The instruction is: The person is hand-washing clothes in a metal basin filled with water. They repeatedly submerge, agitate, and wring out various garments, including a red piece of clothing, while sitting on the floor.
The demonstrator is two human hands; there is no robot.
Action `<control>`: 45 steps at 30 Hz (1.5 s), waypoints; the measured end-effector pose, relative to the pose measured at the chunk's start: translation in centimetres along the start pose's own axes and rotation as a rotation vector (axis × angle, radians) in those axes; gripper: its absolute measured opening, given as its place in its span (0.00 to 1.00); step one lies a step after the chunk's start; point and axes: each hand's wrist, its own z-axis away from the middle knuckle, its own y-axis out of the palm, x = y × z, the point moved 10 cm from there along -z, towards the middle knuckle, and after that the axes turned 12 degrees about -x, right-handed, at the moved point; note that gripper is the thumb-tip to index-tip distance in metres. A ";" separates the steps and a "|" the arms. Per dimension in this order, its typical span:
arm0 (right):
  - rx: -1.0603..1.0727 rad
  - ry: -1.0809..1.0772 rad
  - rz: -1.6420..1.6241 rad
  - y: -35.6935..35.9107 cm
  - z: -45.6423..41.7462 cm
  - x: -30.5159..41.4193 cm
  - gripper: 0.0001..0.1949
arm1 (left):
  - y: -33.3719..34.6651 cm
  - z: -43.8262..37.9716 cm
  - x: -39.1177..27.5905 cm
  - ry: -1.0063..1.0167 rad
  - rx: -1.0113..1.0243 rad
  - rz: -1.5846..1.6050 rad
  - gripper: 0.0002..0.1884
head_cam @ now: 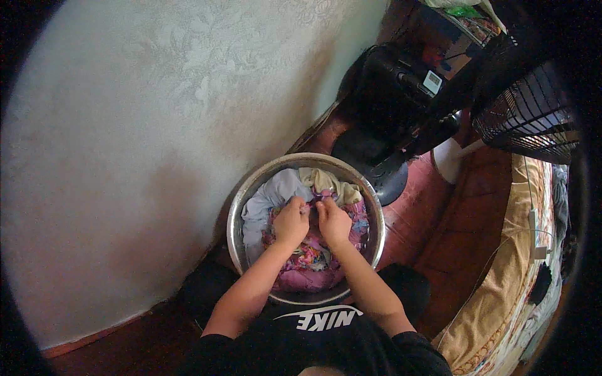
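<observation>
A round metal basin (233, 230) stands before me, with wet laundry lying in water inside it. My left hand (291, 224) is curled over the left-middle of the basin, and a bit of pink patterned cloth shows at its fingertips. Close beside it, my right hand (335, 224) is closed, thumb up, on part of the pink patterned cloth (308, 256). How much fabric each fist holds is hidden. Pale grey-white cloth (277, 190) fills the basin's upper left. Cream-yellow cloth (324, 179) is bunched along the far rim.
A textured light wall (141, 117) rises at left. Beyond the basin are bulky black objects (390, 89) and a dark round base (392, 185). At right are a black wire-caged fan (531, 113), a gold-coloured cover (489, 305) and a white power strip (534, 235) with cords.
</observation>
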 end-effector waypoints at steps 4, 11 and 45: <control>0.087 0.395 -0.711 2.8 0.5 -3.0 0.11 | -2.8 1.6 -5.0 0.034 -0.098 0.447 0.12; 0.172 0.736 -0.899 5.4 4.2 -1.1 0.23 | -2.8 0.2 -1.4 -0.053 -0.209 0.183 0.11; 0.231 0.177 -0.296 1.9 -0.2 -2.6 0.18 | 1.2 -0.2 1.5 -0.007 0.087 0.019 0.10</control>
